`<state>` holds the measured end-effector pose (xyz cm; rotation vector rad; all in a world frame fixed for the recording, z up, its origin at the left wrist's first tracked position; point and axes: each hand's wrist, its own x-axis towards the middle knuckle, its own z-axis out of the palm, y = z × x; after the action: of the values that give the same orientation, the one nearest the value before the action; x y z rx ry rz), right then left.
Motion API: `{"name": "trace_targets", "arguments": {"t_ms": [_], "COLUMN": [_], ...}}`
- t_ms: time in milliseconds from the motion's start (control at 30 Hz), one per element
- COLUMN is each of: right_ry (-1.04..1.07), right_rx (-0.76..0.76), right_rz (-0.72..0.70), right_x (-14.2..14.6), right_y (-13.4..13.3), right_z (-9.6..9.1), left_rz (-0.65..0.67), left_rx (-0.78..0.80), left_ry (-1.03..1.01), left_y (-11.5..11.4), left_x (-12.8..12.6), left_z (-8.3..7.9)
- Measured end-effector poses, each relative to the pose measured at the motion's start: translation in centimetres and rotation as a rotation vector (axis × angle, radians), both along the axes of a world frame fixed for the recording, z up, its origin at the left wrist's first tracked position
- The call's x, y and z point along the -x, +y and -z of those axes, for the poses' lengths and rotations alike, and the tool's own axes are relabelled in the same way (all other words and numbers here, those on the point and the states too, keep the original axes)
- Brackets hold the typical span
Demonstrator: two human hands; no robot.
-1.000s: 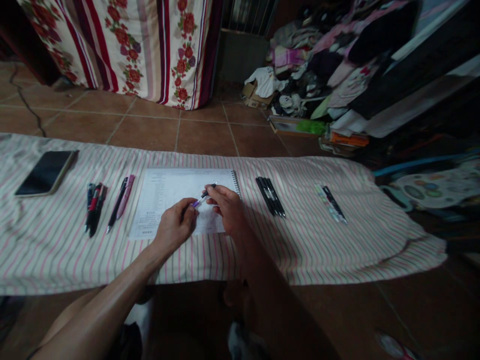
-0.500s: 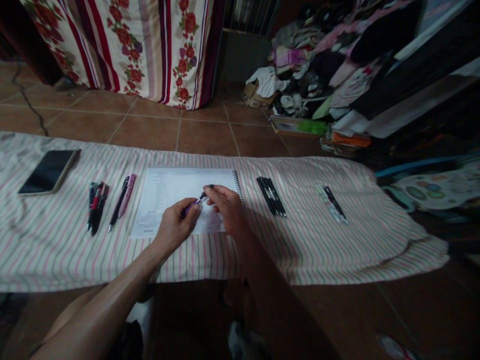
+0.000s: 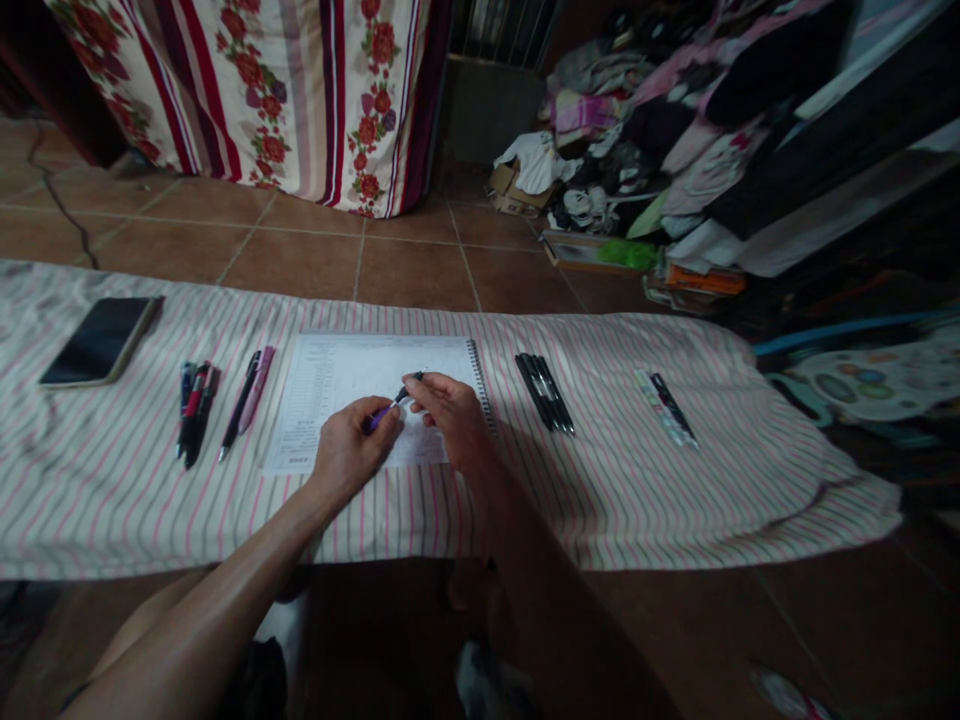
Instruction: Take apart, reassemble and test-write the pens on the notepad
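Observation:
My left hand (image 3: 351,440) is closed on the purple barrel of a pen (image 3: 380,416). The fingertips of my right hand (image 3: 448,405) pinch its black end (image 3: 411,386), which points away to the upper right. A thin pale stretch shows between the purple and black parts; whether they are joined there I cannot tell. Both hands are just above a spiral-bound notebook (image 3: 360,358) with printed pages, partly covered by them. To its right several black pens (image 3: 544,393) lie side by side. On its left are a dark pen (image 3: 240,407) and a pink pen (image 3: 257,390).
A striped cloth (image 3: 450,520) covers the long low surface. At its left lie a phone (image 3: 101,341) and a cluster of dark and red pens (image 3: 196,412). Two slim pens (image 3: 666,408), one patterned, lie far right. Beyond are a tiled floor (image 3: 300,240), a floral curtain (image 3: 300,100) and heaped clothes (image 3: 637,120).
Both hands keep their hold on the pen and have barely moved. The black end sits slightly nearer my left hand. The whole view has shifted a little.

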<state>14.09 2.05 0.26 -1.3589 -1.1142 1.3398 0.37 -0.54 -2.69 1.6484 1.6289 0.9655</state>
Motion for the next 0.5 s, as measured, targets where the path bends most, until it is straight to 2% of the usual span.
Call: {"name": "trace_targets", "arguments": {"t_ms": [233,500], "right_ry": [0.021,0.023], "right_rx": [0.000,-0.007], "right_rz": [-0.019,-0.009], "right_x": [0.0,0.2], "right_y": [-0.2,-0.1], "right_z": [0.0,-0.2], "left_rz": [-0.020,0.007], "left_rx": [-0.042,-0.018], "left_ry": [0.072,0.142], "left_y": [0.0,-0.3], "left_x": [0.1,0.0], "left_z": [0.3,-0.8]}}
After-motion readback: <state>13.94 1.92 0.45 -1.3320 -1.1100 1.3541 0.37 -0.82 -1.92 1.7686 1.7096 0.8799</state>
